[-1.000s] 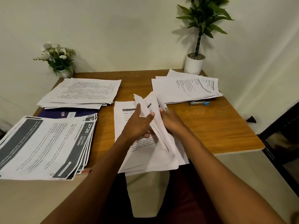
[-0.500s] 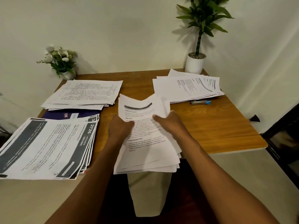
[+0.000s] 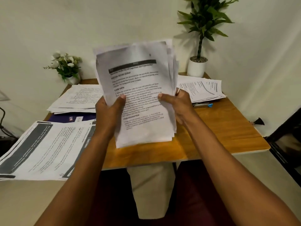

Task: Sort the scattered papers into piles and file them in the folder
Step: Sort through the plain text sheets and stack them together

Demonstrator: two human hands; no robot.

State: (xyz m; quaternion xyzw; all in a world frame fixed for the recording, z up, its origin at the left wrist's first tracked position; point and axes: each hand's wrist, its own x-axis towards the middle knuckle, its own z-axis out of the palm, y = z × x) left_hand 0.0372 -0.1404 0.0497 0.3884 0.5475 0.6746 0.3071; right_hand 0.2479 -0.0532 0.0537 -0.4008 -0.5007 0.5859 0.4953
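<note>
A thick stack of printed papers point(image 3: 140, 75) stands nearly upright above the wooden table point(image 3: 224, 128), its printed face toward me. My left hand point(image 3: 110, 110) grips its left edge and my right hand point(image 3: 177, 103) grips its right edge, thumbs on the front sheet. Three other piles lie flat: a pile with dark banners point(image 3: 42, 149) at the near left, a text pile point(image 3: 76, 98) at the far left, and a pile at the far right point(image 3: 205, 88). A dark blue folder point(image 3: 70, 118) lies partly under the two left piles.
A small pot of white flowers point(image 3: 66, 67) stands at the back left corner and a tall green plant in a white pot point(image 3: 197, 66) at the back right. A stapler with a blue tip point(image 3: 203, 105) lies by the right pile. Walls close the back and right.
Both hands gathered the loose middle papers into one stack, then lifted it off the table and tipped it upright. The other piles have not moved.
</note>
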